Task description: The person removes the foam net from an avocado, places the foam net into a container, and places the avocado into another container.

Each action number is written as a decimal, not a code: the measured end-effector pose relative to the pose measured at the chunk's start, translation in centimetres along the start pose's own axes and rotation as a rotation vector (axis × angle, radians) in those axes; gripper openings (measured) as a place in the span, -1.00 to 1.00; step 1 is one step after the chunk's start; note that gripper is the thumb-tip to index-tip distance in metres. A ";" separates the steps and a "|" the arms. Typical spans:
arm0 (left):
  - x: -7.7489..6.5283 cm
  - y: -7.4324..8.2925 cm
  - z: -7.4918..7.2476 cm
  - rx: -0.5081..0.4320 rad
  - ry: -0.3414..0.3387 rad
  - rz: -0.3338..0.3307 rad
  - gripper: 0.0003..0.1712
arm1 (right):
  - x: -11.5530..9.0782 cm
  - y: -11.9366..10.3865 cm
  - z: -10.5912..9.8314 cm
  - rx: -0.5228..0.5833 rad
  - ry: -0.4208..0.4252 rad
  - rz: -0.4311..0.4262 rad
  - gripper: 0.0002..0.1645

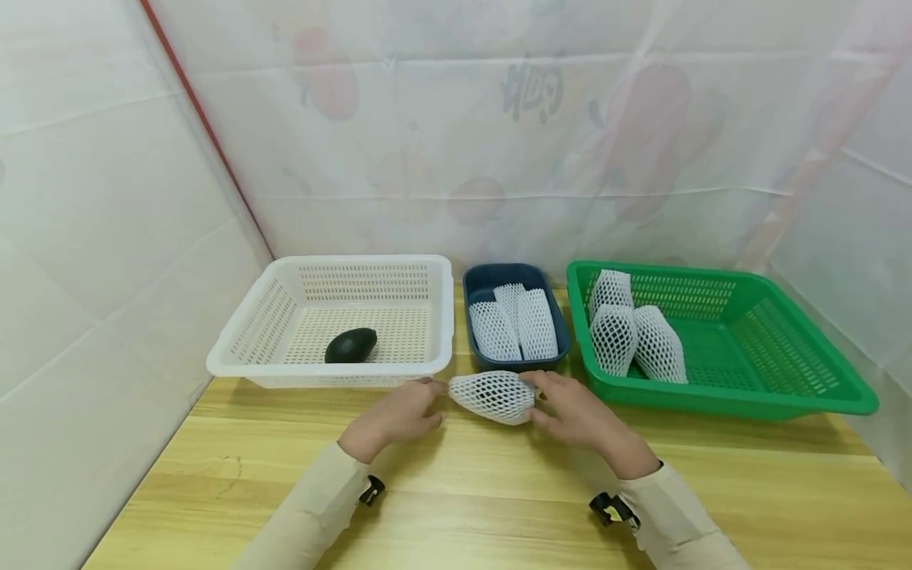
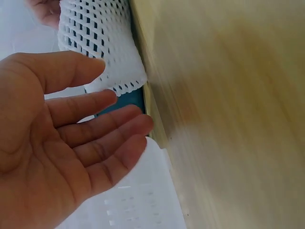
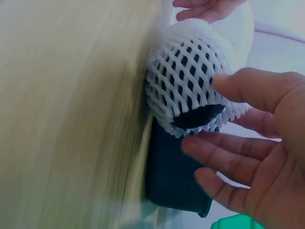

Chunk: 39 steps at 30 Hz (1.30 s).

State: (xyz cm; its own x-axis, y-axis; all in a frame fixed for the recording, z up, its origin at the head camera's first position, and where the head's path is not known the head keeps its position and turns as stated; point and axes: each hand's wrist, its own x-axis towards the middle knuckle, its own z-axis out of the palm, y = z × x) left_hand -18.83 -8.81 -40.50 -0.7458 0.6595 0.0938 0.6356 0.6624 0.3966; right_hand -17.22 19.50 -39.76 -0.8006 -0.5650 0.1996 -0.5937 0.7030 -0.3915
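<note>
A white foam net sleeve (image 1: 496, 397) lies on the table in front of the blue bin, with a dark avocado (image 3: 199, 116) inside showing at its open right end. My right hand (image 1: 579, 409) holds that end between thumb and fingers; in the right wrist view the thumb (image 3: 248, 88) rests against the netting. By the narrower left end is my left hand (image 1: 399, 418), its index fingertip close to the net; whether it touches cannot be told. In the left wrist view the left fingers (image 2: 102, 129) are loosely extended, holding nothing.
A white basket (image 1: 331, 370) on the left has one bare avocado (image 1: 351, 346). The blue bin (image 1: 517, 365) at the centre back holds several foam sleeves (image 1: 537, 324). In the green basket (image 1: 734, 400) on the right lie several netted fruits (image 1: 613, 339). A white curtain (image 1: 456, 134) hangs behind.
</note>
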 end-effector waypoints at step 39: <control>2.6 1.9 1.1 -0.070 0.151 0.160 -0.85 | -0.6 1.4 0.4 0.217 0.287 -0.110 -0.80</control>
State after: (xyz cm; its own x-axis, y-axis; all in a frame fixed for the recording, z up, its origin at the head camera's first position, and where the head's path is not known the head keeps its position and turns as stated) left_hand -19.36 -5.44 -40.46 -0.6613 0.6899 0.2945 0.7368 0.5237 0.4277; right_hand -17.50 20.66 -40.75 -0.7410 -0.4664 0.4831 -0.6715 0.5192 -0.5287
